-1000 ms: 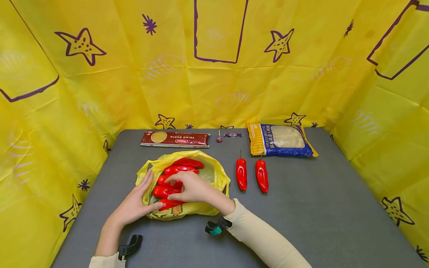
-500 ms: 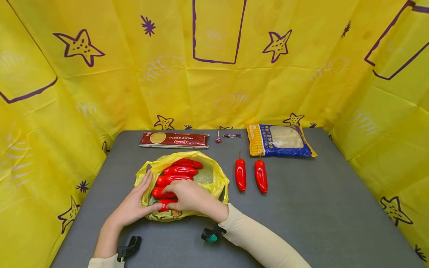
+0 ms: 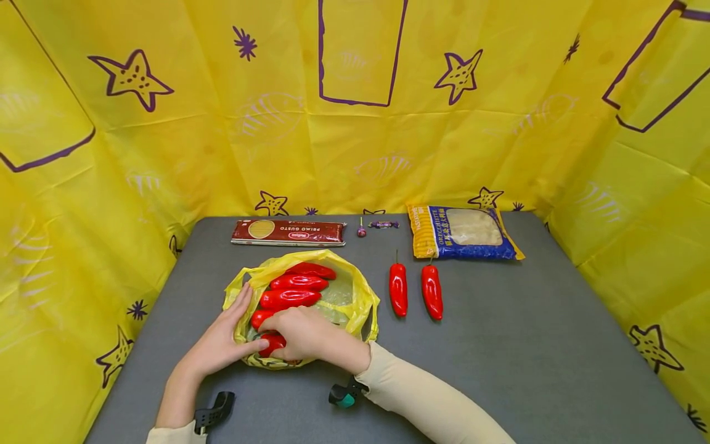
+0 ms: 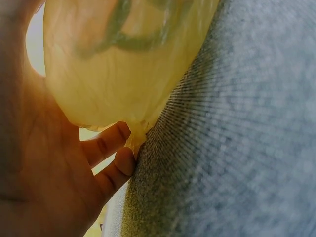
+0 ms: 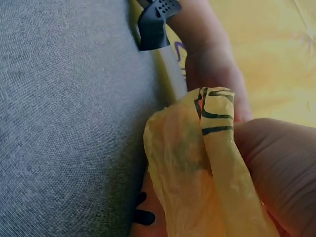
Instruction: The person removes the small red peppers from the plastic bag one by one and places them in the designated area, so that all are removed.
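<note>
In the head view a yellow plastic bag (image 3: 363, 296) lies with its mouth wide, several red chili peppers (image 3: 291, 300) lined up inside. My left hand (image 3: 219, 342) spreads along the bag's left rim, its thumb reaching over the front edge; in the left wrist view two fingertips touch a gathered corner of the film. Inside the bag, my right hand (image 3: 304, 336) curls round the nearest red chili pepper (image 3: 272, 345), most of which it covers. From the right wrist, the bag's printed side (image 5: 197, 163) hides the fingers.
Two red chili peppers (image 3: 397, 290) lie right of the bag on the grey table (image 3: 527, 345). Along the back are a red-brown pasta pack (image 3: 288, 232), a lollipop (image 3: 362, 232), a purple-wrapped candy (image 3: 384, 224) and a blue-yellow orecchiette bag (image 3: 466, 233). Yellow cloth walls (image 3: 355, 154) enclose the table.
My right hand has moved nearer and slightly left inside the bag, from the middle peppers to the nearest one. The left hand has stayed at the rim.
</note>
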Demonstrator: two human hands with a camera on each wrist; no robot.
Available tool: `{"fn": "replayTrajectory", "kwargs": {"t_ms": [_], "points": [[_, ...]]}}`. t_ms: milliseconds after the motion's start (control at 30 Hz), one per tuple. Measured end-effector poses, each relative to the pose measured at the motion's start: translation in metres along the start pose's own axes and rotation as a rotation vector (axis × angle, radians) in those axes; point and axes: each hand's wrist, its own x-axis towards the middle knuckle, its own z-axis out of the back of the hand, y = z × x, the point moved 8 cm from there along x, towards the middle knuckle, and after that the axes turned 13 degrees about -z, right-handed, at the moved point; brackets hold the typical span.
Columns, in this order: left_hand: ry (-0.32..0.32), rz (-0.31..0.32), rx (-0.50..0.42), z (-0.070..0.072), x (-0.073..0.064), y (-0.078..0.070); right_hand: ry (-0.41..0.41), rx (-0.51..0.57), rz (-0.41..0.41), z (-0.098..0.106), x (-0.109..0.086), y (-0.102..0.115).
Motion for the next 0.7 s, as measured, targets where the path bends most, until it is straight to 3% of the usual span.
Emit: {"fn": "replayTrajectory", "kwargs": {"t_ms": [300,533,700], "points": [[-0.003,0.001,-0.005,-0.0009,-0.0002,0.0011,0.055,0.014,0.061,-0.0078,0.0014,0.0007],[0.003,0.003,0.002,0.0000,0.0001,0.0019,0.146,0.003,0.084,-0.0078,0.0024,-0.0006],[0.002,-0.003,0.001,-0.0010,-0.0005,0.0016,0.155,0.025,0.108,-0.0089,0.0010,-0.0004]]}}
